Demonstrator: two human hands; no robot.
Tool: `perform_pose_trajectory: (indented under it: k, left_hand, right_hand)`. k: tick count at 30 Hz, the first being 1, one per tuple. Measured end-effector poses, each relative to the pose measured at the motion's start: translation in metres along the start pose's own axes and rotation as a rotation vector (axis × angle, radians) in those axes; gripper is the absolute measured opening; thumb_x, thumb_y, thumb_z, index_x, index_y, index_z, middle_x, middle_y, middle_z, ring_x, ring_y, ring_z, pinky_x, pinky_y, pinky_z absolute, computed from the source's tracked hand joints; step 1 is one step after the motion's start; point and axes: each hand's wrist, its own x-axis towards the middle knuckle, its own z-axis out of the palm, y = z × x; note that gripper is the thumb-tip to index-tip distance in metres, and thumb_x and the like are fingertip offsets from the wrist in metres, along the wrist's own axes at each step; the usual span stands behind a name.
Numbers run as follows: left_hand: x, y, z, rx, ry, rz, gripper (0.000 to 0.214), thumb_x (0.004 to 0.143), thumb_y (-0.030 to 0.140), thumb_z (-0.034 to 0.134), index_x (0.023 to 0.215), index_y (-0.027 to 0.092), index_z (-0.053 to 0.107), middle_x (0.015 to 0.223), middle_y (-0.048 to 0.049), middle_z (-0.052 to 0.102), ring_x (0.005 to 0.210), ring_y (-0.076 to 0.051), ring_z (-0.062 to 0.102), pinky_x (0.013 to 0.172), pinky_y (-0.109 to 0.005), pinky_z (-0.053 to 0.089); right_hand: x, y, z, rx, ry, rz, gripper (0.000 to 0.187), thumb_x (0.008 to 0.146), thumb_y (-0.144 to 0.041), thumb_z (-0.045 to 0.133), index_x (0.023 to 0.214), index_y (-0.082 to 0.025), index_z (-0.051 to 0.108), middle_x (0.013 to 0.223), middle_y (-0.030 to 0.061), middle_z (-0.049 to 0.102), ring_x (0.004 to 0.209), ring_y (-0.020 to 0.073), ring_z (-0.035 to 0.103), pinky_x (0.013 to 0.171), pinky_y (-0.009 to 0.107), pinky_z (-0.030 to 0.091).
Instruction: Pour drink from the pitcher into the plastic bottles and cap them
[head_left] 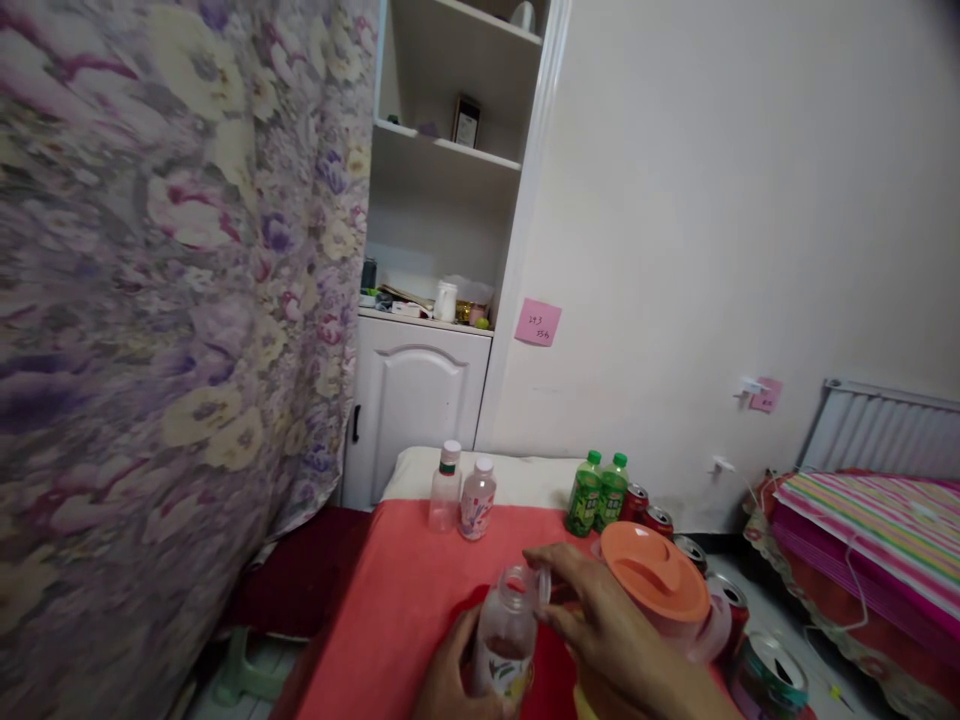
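My left hand [456, 668] is wrapped round a clear plastic bottle [504, 640] with a printed label, its mouth uncovered and facing up. Beside that mouth, my right hand [600, 615] pinches a whitish bottle cap [544, 585] between thumb and fingers. Something red lies beneath both hands, mostly hidden by them. Just right of my right hand stands a pitcher with an orange lid [654, 570]. Farther back on the red cloth are a clear bottle with a white cap [445, 490] and a white-capped bottle with a printed label [478, 503].
Two green bottles [598, 495] stand at the table's back right. Several drink cans [769, 672] line the right edge beside the pitcher. A floral curtain [180, 300] hangs at left, a white cabinet [424, 400] stands behind, and a bed [877, 540] is at right.
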Motion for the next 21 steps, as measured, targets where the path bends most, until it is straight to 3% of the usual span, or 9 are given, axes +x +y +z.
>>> perform_pose_trajectory:
  k: [5,9,15,21]
  left_hand:
    - [0.003,-0.006,-0.002,0.006,-0.014,0.003,0.069,0.053,0.016,0.073,0.121,0.017,0.058,0.12,-0.0115,0.07,0.11,-0.034,0.064,0.097,-0.042,0.049]
    - [0.006,-0.016,-0.005,0.064,0.003,0.0,0.074,0.05,0.014,0.072,0.123,0.019,0.057,0.123,-0.0103,0.07,0.116,-0.036,0.062,0.102,-0.044,0.047]
    - [0.006,-0.014,-0.003,0.071,-0.012,-0.049,0.077,0.049,0.008,0.065,0.125,0.018,0.055,0.123,-0.0109,0.07,0.116,-0.034,0.062,0.102,-0.045,0.047]
    - [0.003,-0.003,0.0,0.083,-0.012,-0.066,0.076,0.048,0.007,0.063,0.123,0.016,0.055,0.122,-0.0122,0.07,0.114,-0.035,0.063,0.099,-0.044,0.048]
  right_hand:
    - [0.017,-0.015,-0.019,-0.105,-0.08,0.063,0.044,0.081,-0.019,0.064,0.125,-0.02,0.057,0.123,0.0109,0.069,0.104,0.0241,0.066,0.09,0.041,0.055]
    - [0.03,-0.023,-0.032,-0.165,-0.237,-0.047,0.04,0.083,-0.016,0.064,0.122,-0.026,0.062,0.116,0.0052,0.07,0.094,0.0196,0.066,0.084,0.034,0.055]
    - [0.041,-0.034,-0.038,-0.244,-0.407,-0.18,0.037,0.089,-0.015,0.059,0.123,-0.031,0.065,0.12,0.0042,0.068,0.107,0.0194,0.065,0.094,0.033,0.051]
    - [0.051,-0.04,-0.039,-0.314,-0.52,-0.244,0.042,0.089,-0.009,0.055,0.125,-0.029,0.064,0.116,0.006,0.067,0.105,0.0185,0.064,0.092,0.032,0.051]
